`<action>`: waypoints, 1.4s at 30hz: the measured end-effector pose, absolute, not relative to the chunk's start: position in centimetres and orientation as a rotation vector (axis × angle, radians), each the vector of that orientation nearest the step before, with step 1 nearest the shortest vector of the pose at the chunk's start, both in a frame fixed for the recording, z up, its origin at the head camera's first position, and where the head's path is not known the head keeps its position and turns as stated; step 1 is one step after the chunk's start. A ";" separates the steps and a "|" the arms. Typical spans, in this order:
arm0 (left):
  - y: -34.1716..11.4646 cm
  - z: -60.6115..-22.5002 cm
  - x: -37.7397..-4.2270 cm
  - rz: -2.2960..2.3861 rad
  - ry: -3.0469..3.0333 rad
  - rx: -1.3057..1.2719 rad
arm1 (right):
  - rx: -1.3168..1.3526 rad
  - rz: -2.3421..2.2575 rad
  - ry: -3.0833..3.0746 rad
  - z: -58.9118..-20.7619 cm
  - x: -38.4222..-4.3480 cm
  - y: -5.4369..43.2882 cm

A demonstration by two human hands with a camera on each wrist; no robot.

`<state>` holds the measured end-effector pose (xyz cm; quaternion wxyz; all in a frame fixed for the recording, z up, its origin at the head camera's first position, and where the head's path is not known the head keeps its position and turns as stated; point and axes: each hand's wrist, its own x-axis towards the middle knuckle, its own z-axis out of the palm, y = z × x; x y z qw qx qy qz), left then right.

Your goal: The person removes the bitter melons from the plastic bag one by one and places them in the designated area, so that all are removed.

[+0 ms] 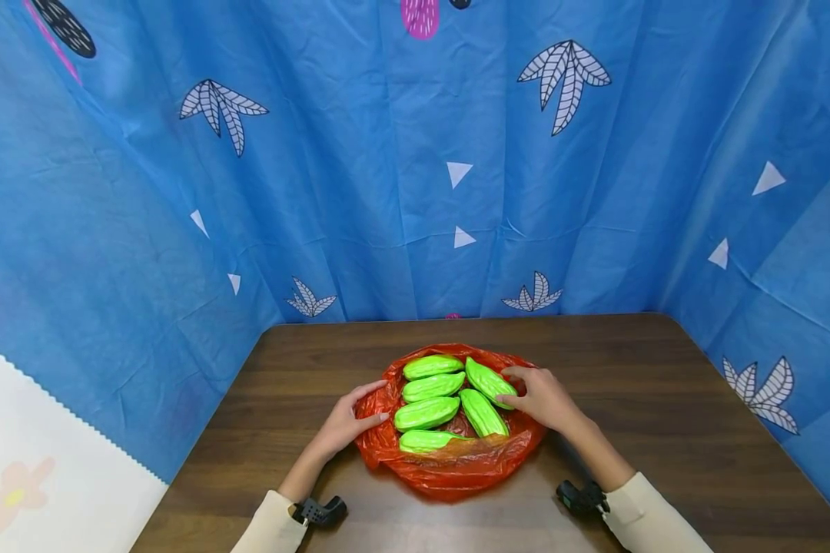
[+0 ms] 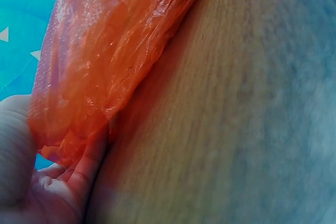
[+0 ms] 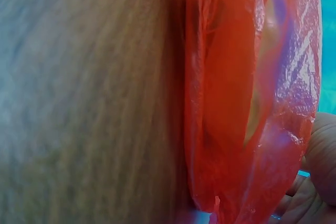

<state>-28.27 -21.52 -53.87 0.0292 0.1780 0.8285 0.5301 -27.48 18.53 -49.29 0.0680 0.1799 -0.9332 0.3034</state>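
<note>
Here we see a red plastic bag (image 1: 456,472) resting with its mouth gathered open on the brown wooden counter (image 1: 629,369), six bright green vegetables (image 1: 426,413) lying inside it, four stacked in a row and two slanting beside them. Our left hand (image 1: 349,418) touches the bag's left rim, its grip loose, thumb and forefinger spread apart. Our right hand (image 1: 542,395) rests at the opposite rim, its grip likewise relaxed, fingertips by the upper slanting vegetable. Behind the counter we have a blue patterned curtain (image 1: 387,153)
</note>
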 end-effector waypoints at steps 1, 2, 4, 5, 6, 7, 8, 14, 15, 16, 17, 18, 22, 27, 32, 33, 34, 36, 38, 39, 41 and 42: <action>-21.5 -53.9 -28.3 1.634 2.551 0.545 | 0.542 0.911 -2.815 -49.3 -27.5 18.5; -21.6 -53.9 -28.3 1.633 2.550 0.547 | 0.546 0.909 -2.818 -49.3 -27.5 18.5; -21.6 -54.0 -28.2 1.638 2.544 0.547 | 0.552 0.911 -2.822 -49.4 -27.5 18.4; -21.6 -54.0 -28.2 1.642 2.541 0.548 | 0.554 0.913 -2.823 -49.4 -27.5 18.4; -21.6 -53.9 -28.2 1.645 2.535 0.542 | 0.560 0.914 -2.824 -49.4 -27.5 18.4; -21.6 -53.9 -28.2 1.647 2.532 0.542 | 0.563 0.915 -2.824 -49.4 -27.5 18.4; -21.6 -53.9 -28.2 1.649 2.530 0.541 | 0.567 0.917 -2.825 -49.4 -27.5 18.4; -21.7 -53.8 -28.3 1.658 2.508 0.532 | 0.566 0.912 -2.829 -49.3 -27.5 18.4; -21.7 -53.8 -28.3 1.660 2.505 0.530 | 0.564 0.909 -2.829 -49.3 -27.5 18.3; -21.7 -53.7 -28.3 1.663 2.500 0.521 | 0.559 0.905 -2.829 -49.2 -27.5 18.3; -21.7 -53.7 -28.3 1.665 2.497 0.518 | 0.563 0.897 -2.829 -49.3 -27.5 18.3; -21.7 -53.7 -28.3 1.667 2.497 0.518 | 0.565 0.892 -2.829 -49.3 -27.4 18.3; -21.7 -53.7 -28.2 1.653 2.519 0.529 | 0.566 0.869 -2.830 -49.4 -27.4 18.3; -21.7 -53.8 -28.2 1.661 2.516 0.521 | 0.550 0.864 -2.820 -49.5 -27.4 18.4; -21.6 -53.9 -28.2 1.697 2.496 0.507 | 0.532 0.898 -2.803 -49.3 -27.3 18.6; -21.6 -53.9 -28.2 1.703 2.496 0.503 | 0.531 0.907 -2.797 -49.2 -27.3 18.7; -21.6 -53.9 -28.2 1.705 2.499 0.505 | 0.531 0.918 -2.789 -49.2 -27.3 18.7; -21.7 -53.9 -28.2 1.708 2.504 0.501 | 0.532 0.936 -2.771 -49.0 -27.4 18.8; -21.7 -53.9 -28.2 1.708 2.510 0.502 | 0.530 0.952 -2.755 -48.9 -27.3 18.8; -21.7 -53.9 -28.2 1.709 2.512 0.502 | 0.527 0.962 -2.748 -48.8 -27.3 18.9; -21.7 -53.9 -28.2 1.711 2.517 0.502 | 0.524 0.980 -2.741 -48.7 -27.3 18.9; -21.7 -53.9 -28.2 1.711 2.521 0.501 | 0.523 0.993 -2.739 -48.7 -27.2 19.0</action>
